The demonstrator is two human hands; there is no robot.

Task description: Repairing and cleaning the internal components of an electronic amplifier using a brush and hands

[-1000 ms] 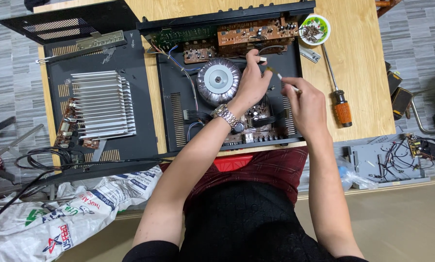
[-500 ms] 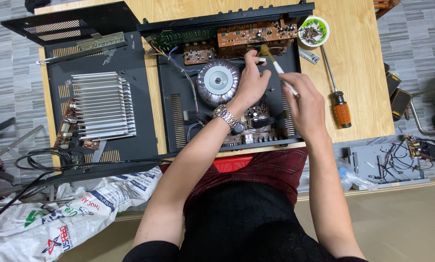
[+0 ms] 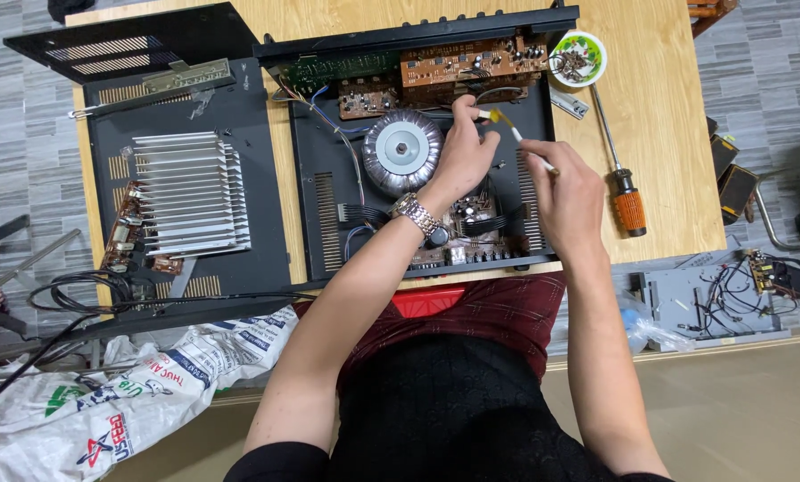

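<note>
An open black amplifier chassis [image 3: 321,196] lies on the wooden table [image 3: 659,107], with a round silver transformer [image 3: 402,150] and brown circuit boards [image 3: 467,61] at its far side. My left hand [image 3: 464,153], a metal watch on its wrist, rests inside the chassis beside the transformer, fingertips on something small that I cannot make out. My right hand [image 3: 562,192] holds a thin white brush [image 3: 518,136] whose yellowish tip points toward my left fingers.
An orange-handled screwdriver [image 3: 621,183] and a small white-and-green bowl [image 3: 578,55] of parts lie right of the chassis. A finned heat sink [image 3: 187,192] sits on a black cover at left. Cables, a printed sack [image 3: 123,393] and a wired grey unit [image 3: 721,299] lie lower down.
My right hand has brought the brush up and left, its tip now close to my left fingers. My left hand stays beside the transformer.
</note>
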